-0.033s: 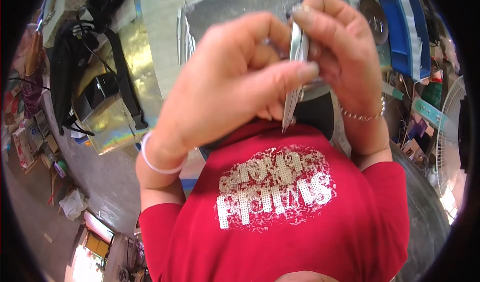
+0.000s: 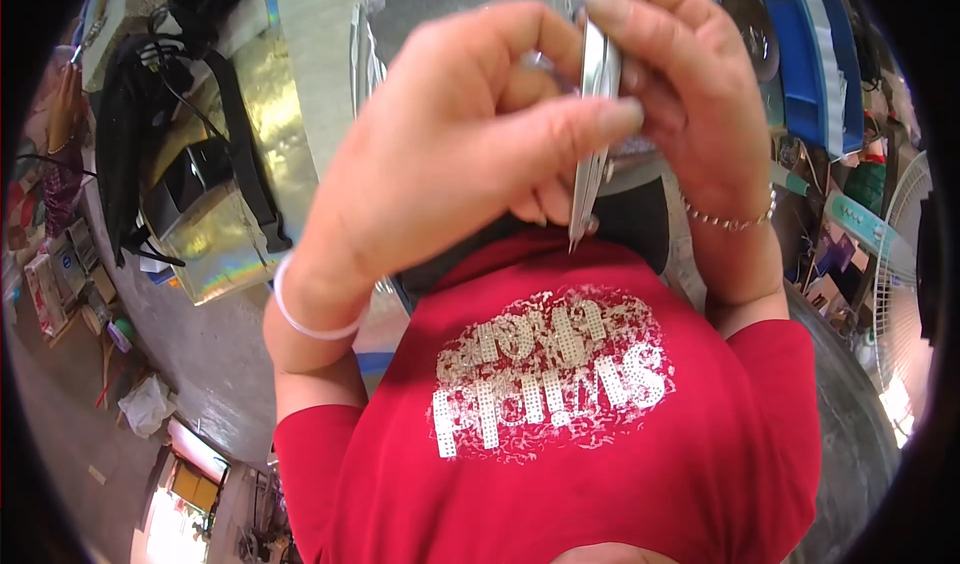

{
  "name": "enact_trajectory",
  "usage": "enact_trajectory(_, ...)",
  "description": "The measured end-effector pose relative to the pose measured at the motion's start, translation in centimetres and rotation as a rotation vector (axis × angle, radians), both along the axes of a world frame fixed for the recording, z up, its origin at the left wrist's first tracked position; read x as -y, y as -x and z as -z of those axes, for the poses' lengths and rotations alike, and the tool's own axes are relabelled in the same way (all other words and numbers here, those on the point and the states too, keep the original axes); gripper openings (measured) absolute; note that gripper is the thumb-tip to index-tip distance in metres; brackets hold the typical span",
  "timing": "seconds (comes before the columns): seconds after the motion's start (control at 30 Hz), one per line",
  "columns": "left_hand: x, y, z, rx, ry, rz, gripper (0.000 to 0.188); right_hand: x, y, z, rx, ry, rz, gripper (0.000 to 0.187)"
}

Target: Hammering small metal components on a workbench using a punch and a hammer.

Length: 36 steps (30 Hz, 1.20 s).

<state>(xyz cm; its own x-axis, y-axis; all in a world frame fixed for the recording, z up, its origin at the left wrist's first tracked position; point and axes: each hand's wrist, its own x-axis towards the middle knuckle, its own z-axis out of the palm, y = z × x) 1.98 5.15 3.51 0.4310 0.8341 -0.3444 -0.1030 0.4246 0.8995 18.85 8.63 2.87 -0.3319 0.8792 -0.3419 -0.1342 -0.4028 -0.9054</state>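
Note:
A pair of slim silver tweezers (image 2: 592, 114) stands lengthwise between my hands, its pointed end toward my red shirt. My left hand (image 2: 440, 154) is closed on it, the thumb laid across its side and the fingers behind. At the broad far end, my right hand (image 2: 690, 84) has thumb and forefinger pinched together, touching or very close to the metal. Whatever small thing those fingertips may hold is hidden. Under my hands lies a dark grey mat (image 2: 430, 12), mostly covered by them.
Left on the table are a black strap (image 2: 245, 154) and a shiny gold sheet (image 2: 285, 94). A blue tray (image 2: 800, 54) and a dark round dish (image 2: 750, 29) stand at the far right. A white fan (image 2: 900, 254) is beside me on the right.
Both hands and the tweezers have shifted slightly up in the picture, away from my body. The grip looks the same.

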Motion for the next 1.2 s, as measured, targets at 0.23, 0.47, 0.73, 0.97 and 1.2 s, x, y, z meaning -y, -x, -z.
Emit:
enact_trajectory(0.23,-1.7,0.0,-0.3,0.019,0.178,-0.002,0.025,-0.6,-0.1,1.1,-0.146,0.044,-0.017,0.015)
enact_trajectory(0.47,0.4,0.0,0.6,0.041,-0.032,0.039,0.018,1.7,-0.2,1.6,-0.166,-0.071,0.063,0.011)
enact_trajectory(0.73,1.9,-0.6,0.8,0.088,0.032,0.111,0.018,4.6,-1.0,1.5,-0.281,0.032,0.114,0.012)
enact_trajectory(0.97,3.3,-1.7,1.2,0.128,0.137,0.116,0.021,6.5,-2.0,2.8,-0.277,0.111,0.145,0.013)
enact_trajectory(1.2,4.9,-2.5,0.6,0.116,0.171,0.159,0.02,9.4,-2.4,1.8,-0.207,0.024,0.212,0.014)
